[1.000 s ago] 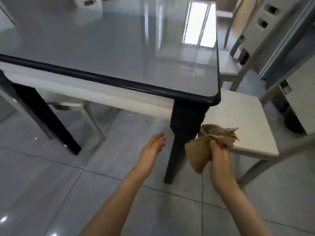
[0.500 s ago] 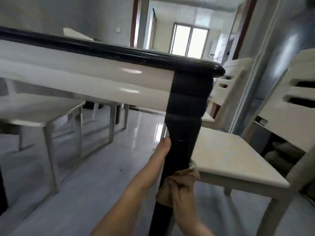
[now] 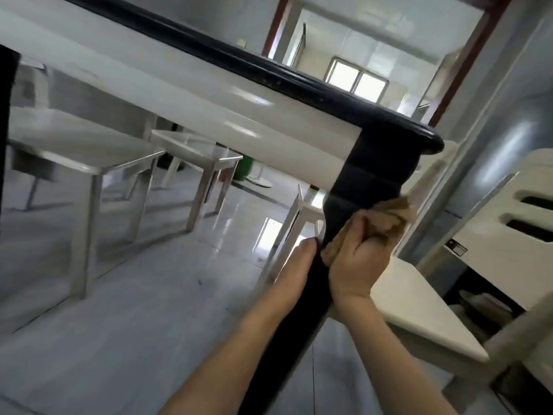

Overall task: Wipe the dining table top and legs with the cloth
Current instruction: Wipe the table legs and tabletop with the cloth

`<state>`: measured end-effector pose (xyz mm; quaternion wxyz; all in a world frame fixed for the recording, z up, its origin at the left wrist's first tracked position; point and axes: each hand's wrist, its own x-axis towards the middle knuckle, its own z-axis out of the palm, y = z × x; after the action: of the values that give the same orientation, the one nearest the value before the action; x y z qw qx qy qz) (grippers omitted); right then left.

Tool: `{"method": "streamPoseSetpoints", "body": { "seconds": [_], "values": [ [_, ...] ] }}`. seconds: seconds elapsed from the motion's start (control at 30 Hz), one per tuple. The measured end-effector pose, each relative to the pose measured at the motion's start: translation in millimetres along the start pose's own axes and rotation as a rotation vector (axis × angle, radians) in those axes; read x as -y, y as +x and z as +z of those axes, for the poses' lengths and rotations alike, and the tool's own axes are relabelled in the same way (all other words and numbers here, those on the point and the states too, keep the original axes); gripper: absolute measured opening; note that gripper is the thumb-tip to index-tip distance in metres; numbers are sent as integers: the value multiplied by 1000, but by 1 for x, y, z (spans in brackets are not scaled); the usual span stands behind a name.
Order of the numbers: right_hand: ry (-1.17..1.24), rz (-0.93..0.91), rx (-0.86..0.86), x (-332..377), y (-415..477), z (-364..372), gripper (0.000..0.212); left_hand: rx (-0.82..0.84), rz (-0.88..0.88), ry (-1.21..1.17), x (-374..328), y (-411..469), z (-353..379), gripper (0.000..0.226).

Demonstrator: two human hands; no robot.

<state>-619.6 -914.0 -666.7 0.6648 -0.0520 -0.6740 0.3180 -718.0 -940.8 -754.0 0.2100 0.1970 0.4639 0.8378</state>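
Head cam: wiping the table leg (image 3: 368, 187) now, right hand (image 3: 356, 259) fingers bunched round the cloth (image 3: 386, 218), left hand (image 3: 299, 265) fingers hidden so can't tell, next I'd rub downward

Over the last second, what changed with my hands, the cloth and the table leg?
Your right hand, gripping the crumpled brown cloth throughout, moved from beside the black table leg onto it, then slid the cloth up to just under the leg's thick top. Your left hand came from open air to rest against the leg's left side, fingers hidden behind it. The white chair seat stayed beside the leg.
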Motion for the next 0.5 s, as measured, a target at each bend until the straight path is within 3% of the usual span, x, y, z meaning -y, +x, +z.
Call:
{"method": "streamPoseSetpoints", "body": {
  "seconds": [0.1, 0.2, 0.27, 0.4, 0.5],
  "values": [
    [42, 137, 272, -28, -76, -26, 13, 85, 69, 113, -36, -77, 23, 45],
    [116, 254, 393, -38, -99, -37, 19, -2, 121, 140, -29, -89, 25, 53],
    [45, 183, 360, -29, -72, -32, 32, -93, 114, 215, -18, -87, 21, 53],
    [51, 76, 115, 16, 24, 5, 64, -177, 186, 410, 5, -83, 10, 62],
    [-80, -49, -22, 12, 37, 15, 68, -214, 253, 456, 5, -85, 9, 63]
  ]
}}
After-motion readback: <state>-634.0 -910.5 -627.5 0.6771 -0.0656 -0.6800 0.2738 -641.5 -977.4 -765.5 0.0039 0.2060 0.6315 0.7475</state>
